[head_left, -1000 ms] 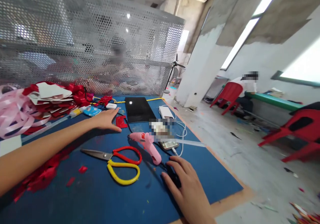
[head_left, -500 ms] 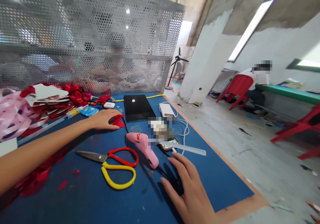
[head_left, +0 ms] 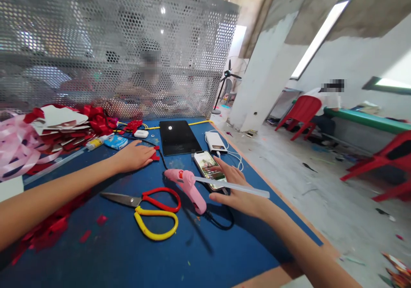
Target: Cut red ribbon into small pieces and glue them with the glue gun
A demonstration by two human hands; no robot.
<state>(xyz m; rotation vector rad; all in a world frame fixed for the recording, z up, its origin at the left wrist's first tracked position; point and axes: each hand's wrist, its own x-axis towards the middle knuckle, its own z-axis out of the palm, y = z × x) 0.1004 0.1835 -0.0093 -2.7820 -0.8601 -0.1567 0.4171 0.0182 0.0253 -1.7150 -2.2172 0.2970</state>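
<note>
My left hand point(head_left: 136, 156) lies palm down on the blue mat point(head_left: 128, 245), its fingers curled over a small red piece point(head_left: 156, 155) that sticks out at the fingertips. My right hand point(head_left: 237, 190) is spread with fingers apart; its fingertips touch a lit phone point(head_left: 209, 169) and its thumb points at the pink glue gun point(head_left: 188, 184). A clear glue stick point(head_left: 236, 187) juts from the gun's back across my right hand. Scissors with red and yellow handles point(head_left: 150, 208) lie in front of the gun.
A black tablet point(head_left: 178, 137), a white power bank point(head_left: 215, 142) with cable and an earbud case point(head_left: 141, 133) lie farther back. Red and white paper scraps point(head_left: 61, 123) and pink ribbon point(head_left: 14, 148) pile up at left. A perforated metal screen point(head_left: 128, 52) has a person behind it. Another person sits at right.
My right hand moved forward from the near mat edge up to the phone and glue gun. My left hand closed over the red piece and drew it slightly back.
</note>
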